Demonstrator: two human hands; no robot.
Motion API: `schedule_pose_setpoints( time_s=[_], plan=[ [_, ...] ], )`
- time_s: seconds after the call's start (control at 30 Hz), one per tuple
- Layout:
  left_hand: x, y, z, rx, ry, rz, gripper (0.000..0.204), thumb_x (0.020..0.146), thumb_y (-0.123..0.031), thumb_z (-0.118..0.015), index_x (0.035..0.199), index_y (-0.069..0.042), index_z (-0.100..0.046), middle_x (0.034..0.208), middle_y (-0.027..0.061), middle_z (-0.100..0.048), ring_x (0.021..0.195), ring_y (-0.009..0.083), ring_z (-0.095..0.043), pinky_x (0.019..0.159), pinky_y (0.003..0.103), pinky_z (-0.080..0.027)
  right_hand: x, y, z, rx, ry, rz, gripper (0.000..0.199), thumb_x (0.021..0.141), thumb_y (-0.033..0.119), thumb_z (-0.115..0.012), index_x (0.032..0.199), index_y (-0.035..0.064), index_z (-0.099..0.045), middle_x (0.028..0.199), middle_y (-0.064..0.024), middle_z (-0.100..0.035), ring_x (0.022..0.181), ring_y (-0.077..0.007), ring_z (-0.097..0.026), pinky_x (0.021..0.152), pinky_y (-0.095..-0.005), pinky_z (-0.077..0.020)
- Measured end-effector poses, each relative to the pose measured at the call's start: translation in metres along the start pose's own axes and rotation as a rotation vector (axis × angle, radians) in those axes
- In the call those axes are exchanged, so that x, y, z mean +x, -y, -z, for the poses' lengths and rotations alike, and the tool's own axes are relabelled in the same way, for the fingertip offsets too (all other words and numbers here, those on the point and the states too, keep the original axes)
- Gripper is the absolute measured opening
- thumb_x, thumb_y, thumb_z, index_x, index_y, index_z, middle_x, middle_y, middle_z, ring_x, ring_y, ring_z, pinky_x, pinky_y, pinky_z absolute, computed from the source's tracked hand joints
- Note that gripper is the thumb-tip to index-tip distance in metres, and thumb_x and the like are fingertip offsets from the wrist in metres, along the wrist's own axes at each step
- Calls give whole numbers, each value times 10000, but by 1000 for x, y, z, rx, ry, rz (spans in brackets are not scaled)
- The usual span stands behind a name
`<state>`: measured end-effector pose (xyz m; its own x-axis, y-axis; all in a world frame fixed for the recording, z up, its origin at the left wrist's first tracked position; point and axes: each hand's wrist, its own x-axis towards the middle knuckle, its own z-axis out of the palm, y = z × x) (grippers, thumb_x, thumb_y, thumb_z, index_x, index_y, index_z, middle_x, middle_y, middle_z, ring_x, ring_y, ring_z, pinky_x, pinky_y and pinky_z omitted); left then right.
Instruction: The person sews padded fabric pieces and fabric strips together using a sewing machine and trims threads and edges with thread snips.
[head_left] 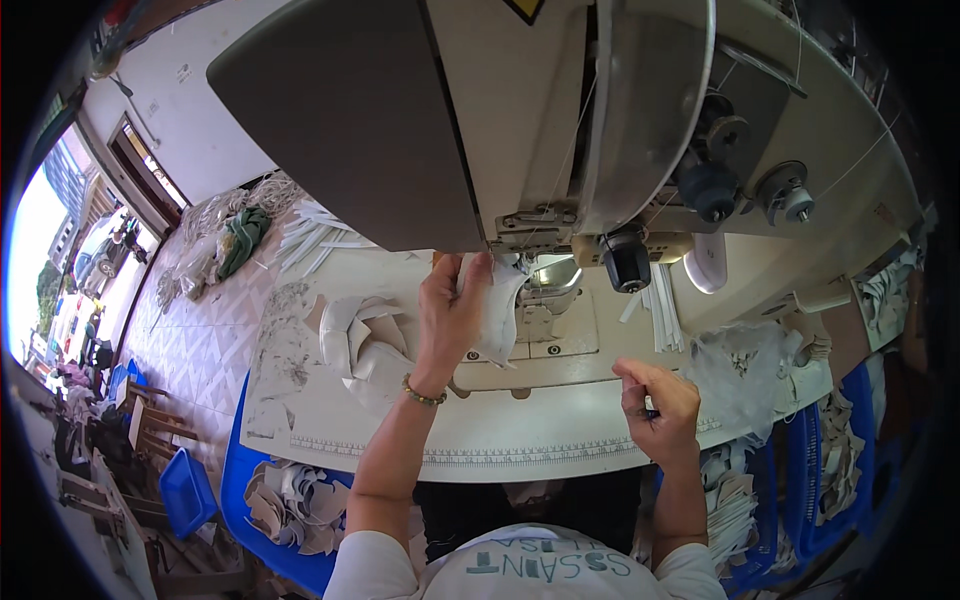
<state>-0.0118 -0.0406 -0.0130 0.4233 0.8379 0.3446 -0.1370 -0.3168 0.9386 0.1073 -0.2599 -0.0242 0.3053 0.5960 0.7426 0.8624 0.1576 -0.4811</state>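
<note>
My left hand [452, 305], with a beaded bracelet at the wrist, pinches a white cut piece [497, 325] beside the needle area of a large sewing machine [535, 235]. The machine's head partly hides the fingertips and the piece's far end. My right hand [662, 405] is curled closed above the right side of the worktable [540, 445]. A small dark bit shows between its fingers, too little to name. White and beige curved pieces [362, 340] lie in a loose pile left of my left hand.
White strips [660, 310] lie right of the needle, near a crumpled clear plastic bag [740, 375]. Blue bins hold cut pieces at lower left [295, 505] and lower right [728, 500]. A ruler scale [500, 458] runs along the table's front edge. Scraps heap on the floor [215, 250].
</note>
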Motion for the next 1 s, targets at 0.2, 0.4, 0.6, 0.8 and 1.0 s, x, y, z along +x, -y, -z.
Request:
schedule_pose_setpoints(
  time_s=[0.2,0.4,0.6,0.8,1.0],
  plan=[
    [-19,-12,-11,327,-86,-202,317,888,-192,-557,676,-30,-385,523,-14,-422,484,22,-309,401,245,-257,-3,-3,-7,11,44,-17,217,715,-57,-608,920,13,-616,723,-95,-639,575,-189,-613,547,-271,-476],
    [-10,-11,2,331,34,-60,239,885,-188,-558,753,-11,-466,653,19,-502,556,60,-386,475,248,-330,5,11,-9,44,216,-177,302,707,-30,-633,1002,10,-584,766,-109,-621,588,-207,-596,549,-287,-476],
    [-7,-17,18,464,11,-455,225,839,-213,-618,911,1,-613,976,78,-501,906,208,-436,797,323,-339,16,9,-2,99,306,-238,362,744,25,-644,1086,-12,-530,873,-140,-600,675,-223,-590,596,-312,-472],
    [-7,-22,8,593,17,-590,136,781,-161,-655,849,-43,-649,918,61,-508,876,230,-426,807,353,-332,50,15,-21,50,215,-79,328,761,49,-665,1060,-1,-541,871,-122,-618,716,-205,-616,599,-298,-481],
    [-12,-21,6,428,31,-484,57,794,-94,-634,797,-40,-618,912,56,-519,869,219,-424,791,333,-343,68,20,-29,44,291,-141,255,771,85,-640,979,3,-517,804,-140,-600,710,-300,-597,606,-380,-469]
  ],
)
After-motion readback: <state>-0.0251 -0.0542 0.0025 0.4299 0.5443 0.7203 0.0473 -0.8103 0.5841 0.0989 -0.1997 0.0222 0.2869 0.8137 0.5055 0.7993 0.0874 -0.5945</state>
